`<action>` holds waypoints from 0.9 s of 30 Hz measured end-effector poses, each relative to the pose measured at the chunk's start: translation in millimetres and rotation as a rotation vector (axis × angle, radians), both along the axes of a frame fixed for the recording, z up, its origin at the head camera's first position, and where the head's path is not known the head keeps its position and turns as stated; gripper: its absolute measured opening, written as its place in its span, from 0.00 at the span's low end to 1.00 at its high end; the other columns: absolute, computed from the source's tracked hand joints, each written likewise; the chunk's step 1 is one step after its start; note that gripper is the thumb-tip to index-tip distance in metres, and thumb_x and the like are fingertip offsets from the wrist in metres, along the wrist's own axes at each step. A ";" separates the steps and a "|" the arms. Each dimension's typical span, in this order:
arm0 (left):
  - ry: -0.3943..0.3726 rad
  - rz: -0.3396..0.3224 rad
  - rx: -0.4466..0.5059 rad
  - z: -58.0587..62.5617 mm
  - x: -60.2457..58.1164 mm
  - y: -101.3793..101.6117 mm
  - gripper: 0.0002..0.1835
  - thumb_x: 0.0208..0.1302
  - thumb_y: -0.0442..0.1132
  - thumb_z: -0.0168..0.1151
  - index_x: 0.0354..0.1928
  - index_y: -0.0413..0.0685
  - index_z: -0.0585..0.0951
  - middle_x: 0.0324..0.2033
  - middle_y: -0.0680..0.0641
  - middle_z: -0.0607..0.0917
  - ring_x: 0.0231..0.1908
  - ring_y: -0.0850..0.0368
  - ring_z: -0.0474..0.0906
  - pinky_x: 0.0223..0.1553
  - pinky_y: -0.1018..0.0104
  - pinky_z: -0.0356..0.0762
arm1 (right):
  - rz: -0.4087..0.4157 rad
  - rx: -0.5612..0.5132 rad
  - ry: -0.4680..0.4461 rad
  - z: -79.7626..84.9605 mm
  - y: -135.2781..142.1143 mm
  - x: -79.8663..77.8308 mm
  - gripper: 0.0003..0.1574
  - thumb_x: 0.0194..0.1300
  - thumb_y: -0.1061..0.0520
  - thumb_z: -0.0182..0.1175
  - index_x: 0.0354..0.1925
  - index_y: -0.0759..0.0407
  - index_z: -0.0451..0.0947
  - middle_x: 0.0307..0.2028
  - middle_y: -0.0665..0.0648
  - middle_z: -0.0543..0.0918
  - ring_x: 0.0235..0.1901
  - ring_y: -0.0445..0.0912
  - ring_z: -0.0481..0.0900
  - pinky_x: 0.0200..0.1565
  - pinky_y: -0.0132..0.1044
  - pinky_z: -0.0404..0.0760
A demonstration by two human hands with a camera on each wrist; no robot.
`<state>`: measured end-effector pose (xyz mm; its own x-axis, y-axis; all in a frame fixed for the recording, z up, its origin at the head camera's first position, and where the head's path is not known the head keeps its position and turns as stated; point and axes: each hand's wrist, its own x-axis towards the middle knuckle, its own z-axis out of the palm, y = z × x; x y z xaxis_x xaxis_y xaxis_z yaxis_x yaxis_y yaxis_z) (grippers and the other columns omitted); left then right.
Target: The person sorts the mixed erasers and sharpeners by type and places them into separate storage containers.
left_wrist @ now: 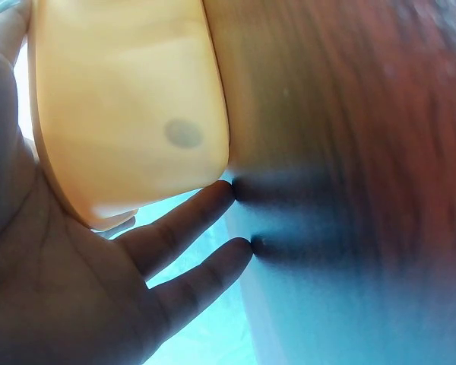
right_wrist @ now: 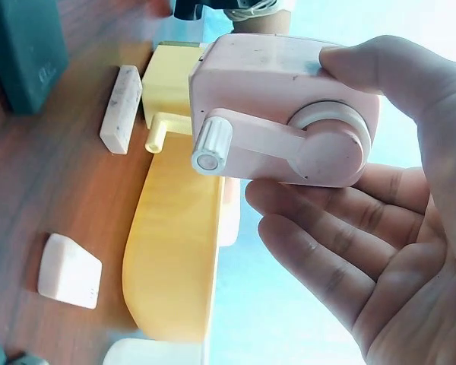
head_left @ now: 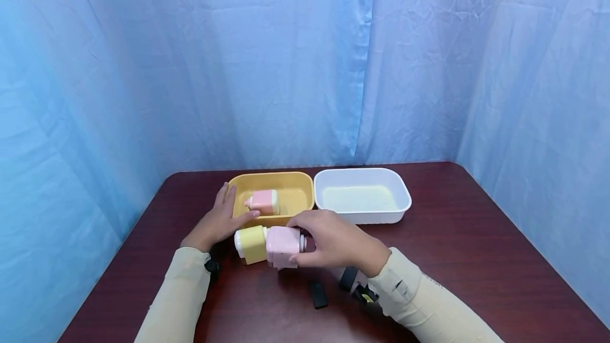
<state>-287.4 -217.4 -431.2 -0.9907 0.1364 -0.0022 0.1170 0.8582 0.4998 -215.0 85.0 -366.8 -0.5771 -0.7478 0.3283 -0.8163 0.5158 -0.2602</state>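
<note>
My right hand (head_left: 333, 238) grips a pink crank pencil sharpener (head_left: 284, 246) between thumb and fingers. It is raised above the table, and the right wrist view shows its crank handle (right_wrist: 270, 141) facing the camera. A yellow crank sharpener (head_left: 252, 244) stands just left of it, in front of the yellow tray (head_left: 297, 219). My left hand (head_left: 216, 225) rests at that tray's left end, fingers spread along the outside and thumb over the front rim. Inside the tray lies a pink and white sharpener (head_left: 263, 201).
A white tray (head_left: 362, 217) sits right beside the yellow one. A small black block (head_left: 318, 295) lies nearer the front. Two whitish eraser-like blocks, one flat (right_wrist: 121, 110) and one slanted (right_wrist: 70, 271), lie on the table in the right wrist view. Blue curtains (head_left: 286, 68) hang behind.
</note>
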 end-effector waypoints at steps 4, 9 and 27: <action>-0.001 -0.001 -0.004 -0.2 -0.7 -0.2 0.63 0.48 0.81 0.47 0.75 0.54 0.35 0.74 0.47 0.30 0.67 0.36 0.59 0.56 0.37 0.68 | -0.008 0.008 0.020 4.5 1.1 -1.9 0.30 0.52 0.34 0.65 0.49 0.46 0.75 0.38 0.38 0.75 0.33 0.35 0.73 0.36 0.28 0.74; 0.005 -0.009 0.007 -0.6 -1.1 -1.2 0.63 0.48 0.81 0.47 0.75 0.54 0.36 0.74 0.48 0.31 0.67 0.36 0.59 0.57 0.38 0.67 | -0.013 0.009 0.050 7.5 1.5 -5.6 0.32 0.52 0.34 0.65 0.50 0.47 0.75 0.40 0.39 0.77 0.34 0.36 0.74 0.38 0.29 0.74; 0.015 -0.010 0.000 -1.7 -0.4 -1.1 0.63 0.48 0.82 0.46 0.75 0.54 0.36 0.74 0.48 0.31 0.66 0.36 0.61 0.56 0.39 0.69 | -0.082 -0.033 0.105 18.2 3.4 -24.6 0.31 0.51 0.37 0.66 0.51 0.48 0.75 0.38 0.40 0.78 0.34 0.37 0.76 0.37 0.30 0.74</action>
<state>-287.9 -218.5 -432.9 -0.9892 0.1462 0.0125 0.1329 0.8568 0.4982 -239.6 88.5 -348.6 -0.5969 -0.6873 0.4139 -0.7955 0.5742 -0.1938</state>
